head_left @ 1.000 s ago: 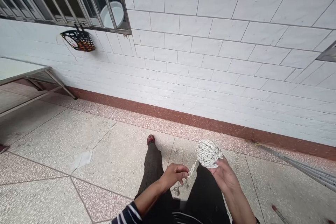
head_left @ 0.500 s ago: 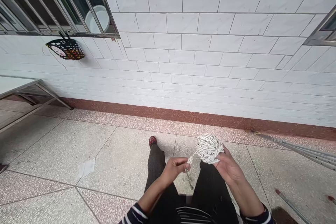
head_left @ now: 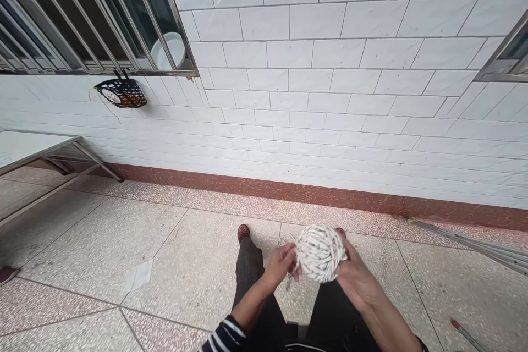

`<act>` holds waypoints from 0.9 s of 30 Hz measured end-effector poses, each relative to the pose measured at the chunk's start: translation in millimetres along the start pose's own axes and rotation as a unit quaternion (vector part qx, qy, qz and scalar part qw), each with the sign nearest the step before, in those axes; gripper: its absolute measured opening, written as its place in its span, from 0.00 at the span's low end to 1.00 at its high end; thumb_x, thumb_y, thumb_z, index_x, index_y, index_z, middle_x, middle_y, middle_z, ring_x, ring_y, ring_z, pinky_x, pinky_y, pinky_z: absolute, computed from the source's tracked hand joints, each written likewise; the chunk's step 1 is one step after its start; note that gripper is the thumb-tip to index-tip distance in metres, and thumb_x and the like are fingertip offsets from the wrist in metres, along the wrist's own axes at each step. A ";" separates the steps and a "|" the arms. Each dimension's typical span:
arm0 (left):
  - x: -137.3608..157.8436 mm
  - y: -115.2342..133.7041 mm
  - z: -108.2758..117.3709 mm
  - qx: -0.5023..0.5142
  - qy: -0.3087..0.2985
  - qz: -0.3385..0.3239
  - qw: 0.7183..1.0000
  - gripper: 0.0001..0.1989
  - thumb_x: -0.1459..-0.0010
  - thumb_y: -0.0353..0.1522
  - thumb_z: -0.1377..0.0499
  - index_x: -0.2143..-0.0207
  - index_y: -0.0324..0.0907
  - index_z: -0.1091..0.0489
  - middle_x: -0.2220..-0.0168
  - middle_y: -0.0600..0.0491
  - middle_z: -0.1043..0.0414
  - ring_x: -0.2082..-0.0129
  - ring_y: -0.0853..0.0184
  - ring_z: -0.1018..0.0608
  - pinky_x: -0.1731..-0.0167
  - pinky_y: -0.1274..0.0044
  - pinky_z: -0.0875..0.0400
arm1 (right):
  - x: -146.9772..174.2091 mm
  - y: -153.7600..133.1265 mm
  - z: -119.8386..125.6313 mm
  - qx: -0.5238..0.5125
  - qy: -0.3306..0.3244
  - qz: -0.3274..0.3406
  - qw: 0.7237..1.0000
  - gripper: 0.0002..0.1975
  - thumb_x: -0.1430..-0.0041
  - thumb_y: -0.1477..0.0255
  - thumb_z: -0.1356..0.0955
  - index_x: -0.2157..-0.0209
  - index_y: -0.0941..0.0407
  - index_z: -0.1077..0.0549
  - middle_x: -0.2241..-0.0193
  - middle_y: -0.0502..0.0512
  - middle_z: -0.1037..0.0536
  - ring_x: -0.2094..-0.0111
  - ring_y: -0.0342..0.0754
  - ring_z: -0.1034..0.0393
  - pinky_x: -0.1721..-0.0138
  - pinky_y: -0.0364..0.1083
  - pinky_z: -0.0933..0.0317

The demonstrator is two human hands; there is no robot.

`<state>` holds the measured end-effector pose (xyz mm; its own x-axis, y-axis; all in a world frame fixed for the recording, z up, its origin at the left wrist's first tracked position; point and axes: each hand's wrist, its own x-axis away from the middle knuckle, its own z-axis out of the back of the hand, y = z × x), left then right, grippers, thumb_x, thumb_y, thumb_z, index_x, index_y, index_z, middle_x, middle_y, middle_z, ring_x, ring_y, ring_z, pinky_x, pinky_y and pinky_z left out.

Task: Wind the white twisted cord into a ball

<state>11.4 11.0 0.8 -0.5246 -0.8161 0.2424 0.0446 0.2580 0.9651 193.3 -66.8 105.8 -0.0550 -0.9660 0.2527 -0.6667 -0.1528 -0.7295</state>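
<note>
A thick ball of whitish cord with dark flecks (head_left: 320,253) is held in front of my legs. My right hand (head_left: 358,274) grips it from the right side, with the fingers partly hidden behind it. Close against the ball's left side, my left hand (head_left: 280,265) pinches the cord's loose strand between thumb and fingers. Some thin strand shows behind my left hand, over the floor; its far end is hard to make out.
A white-topped table (head_left: 37,146) stands at the left by the tiled wall (head_left: 289,121). A black basket (head_left: 121,92) hangs from the window bars. Metal poles (head_left: 466,239) lie at the right. A pale paper sheet (head_left: 138,276) is on the floor.
My left hand has come up against the ball, where a short length of cord spanned the gap before. The ball has shifted slightly left and down and turned. The camera view has tilted up.
</note>
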 end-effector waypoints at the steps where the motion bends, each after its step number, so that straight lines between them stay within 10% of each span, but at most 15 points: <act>1: 6.7 -0.7 -5.4 0.018 -0.044 0.012 0.999 0.31 0.45 0.57 0.45 0.65 0.36 0.27 0.82 0.53 0.29 0.84 0.68 0.29 0.80 0.77 0.38 | -4.2 -7.3 3.2 0.005 0.040 0.017 0.999 0.38 0.71 0.77 0.22 0.51 0.50 0.26 0.51 0.54 0.21 0.50 0.60 0.28 0.51 0.54 0.33; 7: 40.4 22.8 -7.3 0.045 -0.118 -0.005 0.992 0.22 0.47 0.48 0.36 0.77 0.36 0.26 0.79 0.50 0.26 0.81 0.68 0.26 0.72 0.76 0.33 | -29.8 -21.3 23.3 0.050 0.169 0.083 0.981 0.36 0.70 0.75 0.20 0.53 0.49 0.26 0.55 0.49 0.22 0.64 0.48 0.26 0.65 0.45 0.30; 16: 9.5 74.2 69.8 -0.002 0.198 -0.130 0.972 0.20 0.40 0.41 0.42 0.81 0.39 0.30 0.82 0.52 0.29 0.78 0.68 0.28 0.69 0.76 0.33 | -62.6 -58.7 53.3 -0.077 0.250 0.136 0.956 0.18 0.61 0.74 0.27 0.64 0.52 0.27 0.61 0.51 0.19 0.57 0.52 0.25 0.63 0.50 0.26; 27: -56.7 55.4 88.9 -0.142 0.098 -0.136 0.976 0.19 0.40 0.44 0.43 0.75 0.39 0.26 0.73 0.50 0.22 0.69 0.64 0.23 0.61 0.75 0.30 | -35.0 -113.0 17.6 -0.027 0.095 0.250 0.963 0.21 0.56 0.77 0.30 0.58 0.49 0.26 0.52 0.50 0.21 0.46 0.54 0.29 0.55 0.54 0.27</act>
<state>-32.0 117.6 31.7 -0.3782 -0.9249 -0.0391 0.1752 -0.1130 0.9780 283.7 -19.4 168.2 -0.5117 -0.8591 -0.0060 -0.5589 0.3382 -0.7571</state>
